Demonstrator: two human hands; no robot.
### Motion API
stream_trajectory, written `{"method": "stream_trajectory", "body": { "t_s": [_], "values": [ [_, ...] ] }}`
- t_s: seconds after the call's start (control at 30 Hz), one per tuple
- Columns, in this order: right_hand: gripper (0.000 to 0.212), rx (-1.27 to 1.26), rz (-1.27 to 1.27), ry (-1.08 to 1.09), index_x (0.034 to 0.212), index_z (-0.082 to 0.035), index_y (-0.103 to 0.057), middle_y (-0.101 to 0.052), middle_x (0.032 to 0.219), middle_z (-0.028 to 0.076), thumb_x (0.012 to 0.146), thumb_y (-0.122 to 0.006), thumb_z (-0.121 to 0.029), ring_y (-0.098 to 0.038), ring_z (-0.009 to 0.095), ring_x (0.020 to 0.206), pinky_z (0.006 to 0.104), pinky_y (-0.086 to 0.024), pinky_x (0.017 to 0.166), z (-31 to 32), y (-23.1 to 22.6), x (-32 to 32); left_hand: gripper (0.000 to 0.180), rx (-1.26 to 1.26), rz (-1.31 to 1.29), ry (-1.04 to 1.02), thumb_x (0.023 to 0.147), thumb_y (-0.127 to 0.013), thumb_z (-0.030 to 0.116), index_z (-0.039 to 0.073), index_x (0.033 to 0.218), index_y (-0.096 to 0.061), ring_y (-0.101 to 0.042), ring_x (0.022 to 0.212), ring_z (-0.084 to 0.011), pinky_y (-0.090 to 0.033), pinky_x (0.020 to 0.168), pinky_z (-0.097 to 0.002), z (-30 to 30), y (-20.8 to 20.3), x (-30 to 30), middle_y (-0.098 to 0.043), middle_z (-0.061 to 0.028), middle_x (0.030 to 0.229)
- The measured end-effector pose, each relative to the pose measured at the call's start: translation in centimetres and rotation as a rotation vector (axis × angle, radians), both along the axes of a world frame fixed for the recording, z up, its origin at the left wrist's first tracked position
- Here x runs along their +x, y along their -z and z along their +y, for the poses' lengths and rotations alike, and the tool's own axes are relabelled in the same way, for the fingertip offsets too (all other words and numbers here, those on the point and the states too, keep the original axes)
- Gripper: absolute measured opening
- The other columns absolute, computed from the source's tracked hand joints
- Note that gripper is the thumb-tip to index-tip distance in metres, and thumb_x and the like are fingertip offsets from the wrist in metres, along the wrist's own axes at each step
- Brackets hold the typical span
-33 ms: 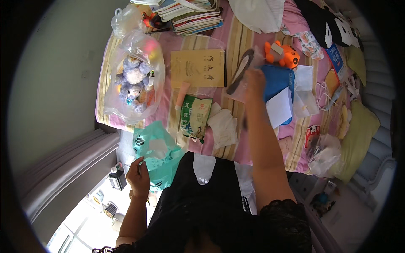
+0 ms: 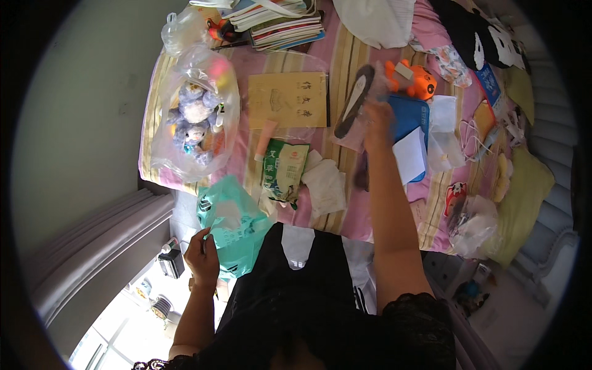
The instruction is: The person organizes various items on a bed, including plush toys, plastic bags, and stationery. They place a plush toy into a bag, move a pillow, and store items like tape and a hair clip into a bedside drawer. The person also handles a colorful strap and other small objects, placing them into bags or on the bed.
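Note:
My left hand [image 2: 202, 256] pinches the edge of a teal plastic bag [image 2: 246, 243], which hangs in front of the bed, beside my leg. Out over the bed, my right hand [image 2: 378, 123], blurred by motion, is closed on a clear plastic packet [image 2: 349, 140]. A dark, sole-shaped item with a pale middle [image 2: 356, 102] shows in that packet; its exact kind is unclear. Right of this hand are a blue flat case [image 2: 407, 114], a white sheet [image 2: 409, 157] and an orange plush toy [image 2: 423, 83]. Another dark object [image 2: 361, 179] is partly hidden by my right forearm.
On the striped bed lie a tan paper booklet [image 2: 288, 102], a green packet [image 2: 285, 172], a white cloth [image 2: 325, 187] and a pink tube [image 2: 266, 140]. A clear bag of plush toys [image 2: 161, 142] sits left, stacked books [image 2: 287, 31] at the back, a crumpled clear bag [image 2: 475, 228] right.
My right hand has shifted slightly right, and the clear packet with the dark sole-shaped item has moved and tilted with it. The teal bag has swung a little to the right.

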State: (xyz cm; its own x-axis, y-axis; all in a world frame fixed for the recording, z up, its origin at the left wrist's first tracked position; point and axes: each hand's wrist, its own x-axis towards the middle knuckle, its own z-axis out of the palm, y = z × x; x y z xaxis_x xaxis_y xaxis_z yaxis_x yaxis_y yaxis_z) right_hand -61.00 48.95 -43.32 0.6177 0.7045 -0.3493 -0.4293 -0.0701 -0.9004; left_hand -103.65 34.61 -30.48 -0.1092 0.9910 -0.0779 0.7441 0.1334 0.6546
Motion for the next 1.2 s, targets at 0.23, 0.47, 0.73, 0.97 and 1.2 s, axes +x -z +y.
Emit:
{"method": "stream_trajectory", "body": {
  "t_s": [0.23,0.47,0.73,0.97,1.2],
  "values": [
    [0.012,0.272,0.484,-0.134,0.073,-0.012,-0.048,-0.051,0.125,0.024,0.082,-0.054,-0.006,-0.049,0.038,0.117,0.0481,-0.045,0.086,-11.1,-11.0,4.1,0.015,0.004,-0.184,0.058,0.082,-0.060,0.001,0.000,0.097,-0.064,-0.043,0.054,-0.0038,-0.034,0.049,-0.0203,3.1,-1.3,5.8,-0.055,0.0007,0.062],
    [0.009,0.234,0.401,0.124,0.082,-0.012,-0.057,-0.052,0.124,0.024,0.080,-0.051,-0.004,-0.048,0.037,0.119,0.0508,-0.041,0.094,-20.5,-13.4,6.5,0.019,0.340,-0.285,0.057,0.087,-0.062,0.017,-0.002,0.090,-0.065,-0.047,0.059,-0.0049,-0.038,0.054,-0.0211,15.3,-3.4,15.8,-0.054,0.0007,0.062],
    [0.028,0.126,0.577,-0.101,0.097,-0.006,-0.055,-0.061,0.102,0.020,0.070,-0.054,0.002,-0.061,0.034,0.095,0.0498,-0.052,0.080,-23.2,-10.7,2.9,0.086,-0.270,-0.811,0.417,0.072,-0.078,0.030,-0.002,0.134,-0.029,-0.050,0.107,-0.0215,-0.043,0.091,-0.0320,14.6,1.1,23.0,-0.046,-0.0156,0.124],
    [0.039,-0.481,0.211,-0.293,0.116,0.000,-0.049,-0.055,0.117,0.022,0.082,-0.062,-0.012,-0.056,0.035,0.104,0.0448,-0.046,0.087,-22.3,-6.4,-5.0,0.026,-1.183,-1.258,-0.179,0.085,-0.060,0.004,0.000,0.111,-0.055,-0.064,0.088,-0.0245,-0.054,0.078,-0.0385,0.6,5.0,19.0,-0.064,-0.0108,0.098],
    [0.068,-0.110,-0.783,-0.578,0.136,0.004,-0.030,-0.037,0.136,0.023,0.083,-0.065,-0.021,-0.035,0.033,0.128,0.0398,-0.027,0.105,-22.4,-9.7,-12.3,0.024,-1.023,-1.168,-0.206,0.085,-0.063,0.006,-0.002,0.107,-0.057,-0.062,0.087,-0.0207,-0.052,0.078,-0.0336,-1.2,6.5,15.8,-0.063,-0.0091,0.098]
  ]
}}
